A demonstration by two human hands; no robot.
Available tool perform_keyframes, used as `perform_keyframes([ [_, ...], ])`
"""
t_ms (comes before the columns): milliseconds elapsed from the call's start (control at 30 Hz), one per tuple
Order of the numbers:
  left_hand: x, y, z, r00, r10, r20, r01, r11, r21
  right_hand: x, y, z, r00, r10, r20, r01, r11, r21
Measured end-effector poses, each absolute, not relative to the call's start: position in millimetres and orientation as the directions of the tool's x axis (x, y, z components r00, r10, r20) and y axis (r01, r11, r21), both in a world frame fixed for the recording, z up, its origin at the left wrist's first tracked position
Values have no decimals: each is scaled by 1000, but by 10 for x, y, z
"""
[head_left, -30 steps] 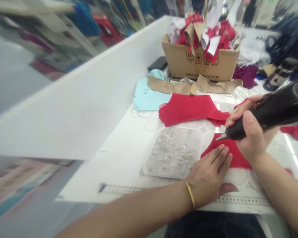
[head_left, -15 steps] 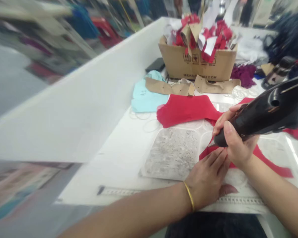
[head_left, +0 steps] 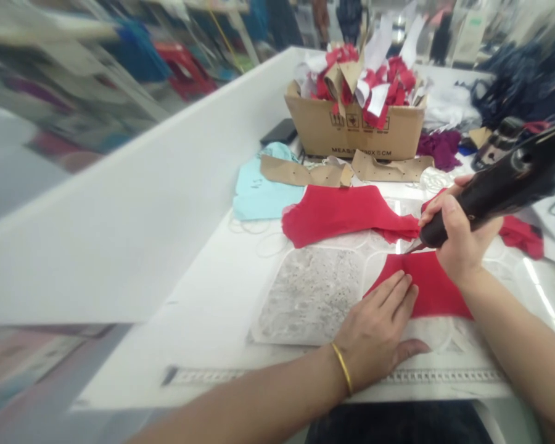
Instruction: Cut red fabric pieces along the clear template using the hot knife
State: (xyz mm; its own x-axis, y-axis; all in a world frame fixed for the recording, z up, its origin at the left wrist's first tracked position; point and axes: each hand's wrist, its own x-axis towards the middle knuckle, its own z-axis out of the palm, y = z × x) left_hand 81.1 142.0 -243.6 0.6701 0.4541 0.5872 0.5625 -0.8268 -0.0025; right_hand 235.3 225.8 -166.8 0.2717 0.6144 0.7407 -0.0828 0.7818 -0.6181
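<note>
Bright, glary light; blurred edges

The cardboard box [head_left: 356, 131] carries dark print on its front: a row of small handling symbols along the upper part and, near the bottom edge, a line reading roughly "MEAS ... X 5 CM", the middle figures being blurred.

Bare forearms (sleeveless, apparently); gold bangle [head_left: 342, 369] on left wrist.

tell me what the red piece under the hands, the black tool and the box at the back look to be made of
Red piece: thin matte woven or knit fabric, lying limp and flat under the left hand. Black tool in the right hand: glossy hard casing, probably plastic, with a metal-looking tip. Box: brown corrugated cardboard, printed marks.
</note>
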Motion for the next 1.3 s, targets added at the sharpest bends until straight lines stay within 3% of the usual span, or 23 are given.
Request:
perform_keyframes([
  [600,820,1432,-2386,657,454,602,594,-803,-43,2388,2294,-1741,374,628,683,22,730,-683],
  [1000,808,1441,-2352,678,445,585,585,-809,-62,2690,2277,-1723,311,561,767,53,796,-603],
  [1300,793,1438,-2313,685,444,578,585,-808,-72,2833,2287,-1667,401,556,728,44,782,-621],
])
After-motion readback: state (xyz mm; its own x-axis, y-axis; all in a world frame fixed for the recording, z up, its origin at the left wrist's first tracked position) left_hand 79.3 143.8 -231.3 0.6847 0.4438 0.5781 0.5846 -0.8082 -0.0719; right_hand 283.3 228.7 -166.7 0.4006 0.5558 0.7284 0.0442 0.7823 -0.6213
